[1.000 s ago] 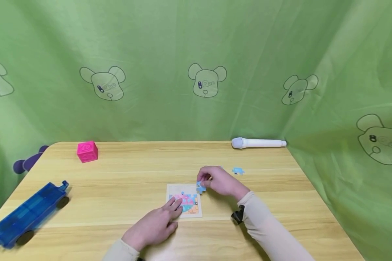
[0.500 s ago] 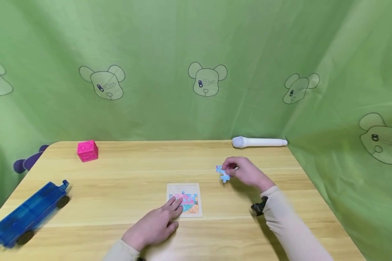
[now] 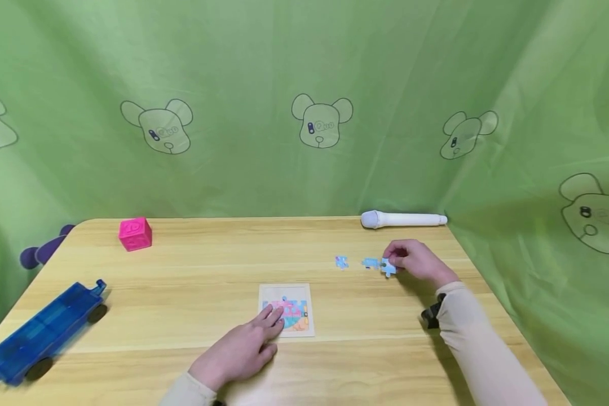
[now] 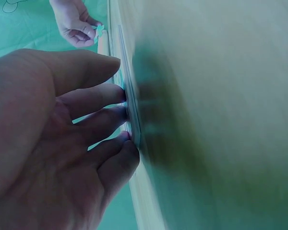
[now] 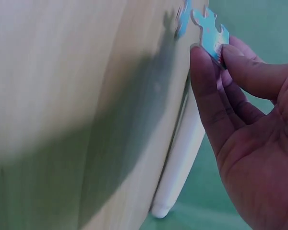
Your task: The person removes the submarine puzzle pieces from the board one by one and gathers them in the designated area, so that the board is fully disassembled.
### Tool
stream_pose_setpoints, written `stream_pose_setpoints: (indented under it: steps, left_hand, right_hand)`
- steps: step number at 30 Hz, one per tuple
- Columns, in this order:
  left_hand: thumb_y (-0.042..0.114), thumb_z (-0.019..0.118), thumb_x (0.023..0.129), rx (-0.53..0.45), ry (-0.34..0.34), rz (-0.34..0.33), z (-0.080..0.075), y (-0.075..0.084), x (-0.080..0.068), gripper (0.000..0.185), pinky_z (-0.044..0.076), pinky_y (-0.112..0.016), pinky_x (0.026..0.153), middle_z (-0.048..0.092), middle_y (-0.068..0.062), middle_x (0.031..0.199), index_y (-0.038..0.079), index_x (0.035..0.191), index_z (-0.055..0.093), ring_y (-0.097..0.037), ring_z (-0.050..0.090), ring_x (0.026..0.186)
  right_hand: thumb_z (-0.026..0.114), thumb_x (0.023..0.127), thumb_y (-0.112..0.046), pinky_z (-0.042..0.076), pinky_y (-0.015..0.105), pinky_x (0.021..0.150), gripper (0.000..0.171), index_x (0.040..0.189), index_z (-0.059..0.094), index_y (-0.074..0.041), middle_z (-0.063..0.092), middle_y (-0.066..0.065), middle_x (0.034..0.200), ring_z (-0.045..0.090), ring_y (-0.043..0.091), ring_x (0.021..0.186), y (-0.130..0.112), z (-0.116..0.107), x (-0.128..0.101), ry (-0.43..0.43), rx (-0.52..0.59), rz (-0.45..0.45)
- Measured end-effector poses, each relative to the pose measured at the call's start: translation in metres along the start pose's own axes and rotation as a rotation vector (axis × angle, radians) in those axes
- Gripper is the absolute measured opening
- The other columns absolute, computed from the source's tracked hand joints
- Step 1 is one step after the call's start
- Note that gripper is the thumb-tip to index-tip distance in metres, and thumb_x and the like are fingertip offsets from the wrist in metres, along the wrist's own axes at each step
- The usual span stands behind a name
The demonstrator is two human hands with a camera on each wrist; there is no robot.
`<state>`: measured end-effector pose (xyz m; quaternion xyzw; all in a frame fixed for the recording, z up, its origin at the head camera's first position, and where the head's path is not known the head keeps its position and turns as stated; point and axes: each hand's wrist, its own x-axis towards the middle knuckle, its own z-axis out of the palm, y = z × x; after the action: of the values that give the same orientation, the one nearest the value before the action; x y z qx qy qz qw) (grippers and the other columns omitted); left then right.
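Observation:
My right hand [image 3: 417, 260] pinches a light blue jigsaw piece [image 3: 388, 267] between thumb and fingers. In the right wrist view that piece [image 5: 211, 34] is held up off the table. Just left of it a second blue jigsaw piece [image 3: 370, 263] lies on the wood, and a third, blue and pink piece [image 3: 341, 261] lies further left. With its fingers extended, my left hand [image 3: 243, 348] rests its fingertips on the left part of a small framed puzzle [image 3: 304, 305]. The puzzle's lower part shows joined pink, teal and orange pieces; its upper part is pale. My fingers hide the lower left.
A white toy microphone [image 3: 406, 219] lies along the table's back edge. A pink cube [image 3: 135, 234] sits at the back left, and a blue toy wagon [image 3: 43, 330] stands at the left. Green curtain [image 3: 243, 113] hangs behind the table [image 3: 193, 293].
My right hand has moved right, away from the framed puzzle, with the jigsaw piece in its pinch. The blue and pink piece is uncovered. My left hand has stayed put.

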<state>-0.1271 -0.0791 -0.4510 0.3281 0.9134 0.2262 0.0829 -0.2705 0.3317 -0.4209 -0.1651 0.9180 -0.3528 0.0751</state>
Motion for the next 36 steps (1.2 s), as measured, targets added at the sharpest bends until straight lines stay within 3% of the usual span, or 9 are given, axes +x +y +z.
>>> stream_pose_setpoints:
  steps: [13, 28, 32, 36]
  left_hand:
    - [0.015, 0.057, 0.098, -0.009, 0.003, -0.004, -0.001, -0.001, -0.002, 0.046, 0.031, -0.047, 0.112, 0.035, -0.014, 0.154, -0.003, 0.140, 0.051, -0.033, 0.026, 0.143]
    - [0.013, 0.058, 0.097, -0.026, 0.006, 0.019, 0.000, 0.001, -0.001, 0.046, 0.031, -0.048, 0.112, 0.035, -0.016, 0.153, -0.005, 0.139, 0.050, -0.034, 0.026, 0.143]
    - [0.012, 0.058, 0.097, -0.035, 0.007, 0.018, 0.000, 0.001, -0.001, 0.046, 0.031, -0.048, 0.112, 0.035, -0.016, 0.153, -0.005, 0.139, 0.050, -0.034, 0.026, 0.143]
    - [0.012, 0.058, 0.097, -0.037, 0.013, 0.014, 0.000, 0.001, -0.001, 0.046, 0.031, -0.048, 0.112, 0.035, -0.016, 0.153, -0.006, 0.140, 0.050, -0.034, 0.026, 0.143]
  right_hand:
    - [0.055, 0.089, 0.013, 0.049, 0.027, 0.062, 0.014, 0.094, 0.066, 0.004, 0.059, 0.008, 0.080, 0.054, 0.020, 0.075, 0.027, -0.008, 0.008, -0.003, -0.056, 0.044]
    - [0.060, 0.091, 0.005, 0.046, 0.033, 0.071, 0.008, 0.096, 0.067, 0.004, 0.061, 0.009, 0.084, 0.054, 0.021, 0.080, 0.038, -0.007, 0.004, 0.043, -0.129, 0.081]
    - [0.063, 0.093, -0.001, 0.048, 0.039, 0.077, 0.009, 0.099, 0.066, 0.004, 0.063, 0.010, 0.088, 0.057, 0.024, 0.084, 0.034, -0.006, 0.005, 0.086, -0.150, 0.078]
    - [0.064, 0.092, -0.002, 0.049, 0.046, 0.082, 0.012, 0.102, 0.065, 0.005, 0.063, 0.012, 0.093, 0.059, 0.028, 0.088, 0.012, 0.002, 0.007, 0.171, -0.158, 0.015]
